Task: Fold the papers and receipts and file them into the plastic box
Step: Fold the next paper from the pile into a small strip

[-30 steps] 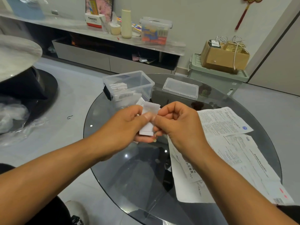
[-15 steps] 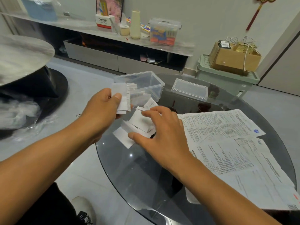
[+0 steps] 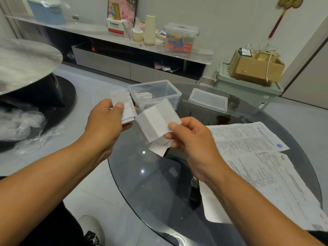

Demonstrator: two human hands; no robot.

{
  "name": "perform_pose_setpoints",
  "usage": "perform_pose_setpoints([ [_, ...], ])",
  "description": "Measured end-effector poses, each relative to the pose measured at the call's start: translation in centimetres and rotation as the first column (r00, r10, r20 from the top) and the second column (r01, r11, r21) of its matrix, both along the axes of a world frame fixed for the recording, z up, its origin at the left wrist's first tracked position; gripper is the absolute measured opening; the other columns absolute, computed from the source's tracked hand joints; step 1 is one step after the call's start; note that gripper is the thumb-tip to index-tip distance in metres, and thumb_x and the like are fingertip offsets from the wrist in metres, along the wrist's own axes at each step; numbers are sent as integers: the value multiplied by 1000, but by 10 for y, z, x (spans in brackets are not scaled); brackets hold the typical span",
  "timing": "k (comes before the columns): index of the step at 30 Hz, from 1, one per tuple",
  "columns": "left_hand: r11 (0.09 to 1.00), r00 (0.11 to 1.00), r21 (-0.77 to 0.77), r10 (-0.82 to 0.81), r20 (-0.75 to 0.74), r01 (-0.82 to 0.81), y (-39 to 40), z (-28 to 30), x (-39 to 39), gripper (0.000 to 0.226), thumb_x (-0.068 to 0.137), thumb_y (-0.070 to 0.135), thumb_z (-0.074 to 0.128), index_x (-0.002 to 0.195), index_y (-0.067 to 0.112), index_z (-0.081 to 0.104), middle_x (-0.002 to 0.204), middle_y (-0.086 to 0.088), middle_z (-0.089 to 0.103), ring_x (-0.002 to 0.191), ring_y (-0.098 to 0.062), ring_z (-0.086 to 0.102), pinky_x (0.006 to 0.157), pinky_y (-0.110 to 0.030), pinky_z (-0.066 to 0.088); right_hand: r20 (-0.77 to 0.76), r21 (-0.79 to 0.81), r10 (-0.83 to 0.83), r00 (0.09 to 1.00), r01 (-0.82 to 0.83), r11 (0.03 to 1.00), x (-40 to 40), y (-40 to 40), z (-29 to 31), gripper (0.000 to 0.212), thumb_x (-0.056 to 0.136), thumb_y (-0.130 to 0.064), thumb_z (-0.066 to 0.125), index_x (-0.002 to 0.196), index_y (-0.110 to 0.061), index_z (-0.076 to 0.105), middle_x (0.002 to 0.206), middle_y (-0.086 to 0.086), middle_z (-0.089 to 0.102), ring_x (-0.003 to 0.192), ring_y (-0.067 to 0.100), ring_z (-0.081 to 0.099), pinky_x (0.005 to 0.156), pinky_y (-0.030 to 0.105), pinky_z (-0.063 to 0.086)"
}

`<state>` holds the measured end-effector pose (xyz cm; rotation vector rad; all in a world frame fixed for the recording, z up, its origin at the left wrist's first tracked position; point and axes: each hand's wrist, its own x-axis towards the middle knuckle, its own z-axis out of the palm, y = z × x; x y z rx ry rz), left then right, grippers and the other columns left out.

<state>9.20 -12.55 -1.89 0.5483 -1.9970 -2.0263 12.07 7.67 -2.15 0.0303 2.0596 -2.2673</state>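
Box [image 3: 156, 92] open on glass table [image 3: 152, 181], just beyond both hands; left hand [image 3: 106, 119] nearer it, pinching folded receipts [image 3: 126, 110] beside its near-left corner; right hand [image 3: 188, 137] pinches creased slip [image 3: 156, 121], long axis slanting toward box.

The one camera sat on my head, looking forward and down over my forearms. My left hand [image 3: 104, 119] and right hand [image 3: 190, 137] were close beneath it, the glass table [image 3: 150, 183] just beyond them, and the room's far wall behind.
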Motion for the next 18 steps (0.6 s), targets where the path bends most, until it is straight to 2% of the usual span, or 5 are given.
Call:
perform_pose_setpoints([
  [2, 999, 999, 30, -40, 17, 39, 9, -2, 7, 13, 106, 20, 50, 101, 13, 60, 112, -12, 69, 98, -25, 72, 72, -34, 63, 142, -309, 33, 989, 13, 951, 1, 1, 7, 4, 97, -11, 68, 94, -13, 65, 93, 9, 78, 77, 15, 72, 67, 25, 58],
  [3, 996, 996, 37, -80, 31, 79, 15, -4, 12, 12, 106, 19, 50, 108, 13, 61, 113, -11, 69, 98, -25, 72, 69, -32, 63, 164, -360, 31, 986, 31, 933, 2, 1, 7, 6, 97, -11, 68, 92, -13, 65, 95, 10, 77, 78, 16, 72, 67, 25, 58],
  [7, 975, 975, -37, -215, 56, 218, 41, -15, 32, 20, 105, 23, 51, 122, 14, 60, 111, -8, 70, 93, -21, 73, 72, -34, 64, 96, -109, -132, 987, 142, 984, 6, -6, -7, 6, 94, -20, 73, 91, -15, 72, 91, 6, 77, 82, 20, 67, 77, 35, 54],
  [11, 955, 956, -48, -293, 24, 294, 50, -18, 37, 23, 103, 25, 56, 124, 25, 62, 114, 3, 74, 96, -15, 75, 82, -37, 63, 3, 111, -133, 991, 132, 985, 16, -10, -11, 9, 91, -22, 74, 97, -15, 75, 93, 0, 80, 89, 22, 76, 92, 46, 61],
  [18, 933, 931, -7, -360, -57, 360, 62, -20, 44, 23, 105, 27, 52, 124, 32, 64, 113, 8, 75, 105, -16, 72, 95, -42, 58, -102, 322, -156, 982, 181, 929, 17, -14, -13, 8, 79, -24, 76, 82, -17, 75, 105, -7, 75, 92, 11, 73, 88, 44, 61],
])
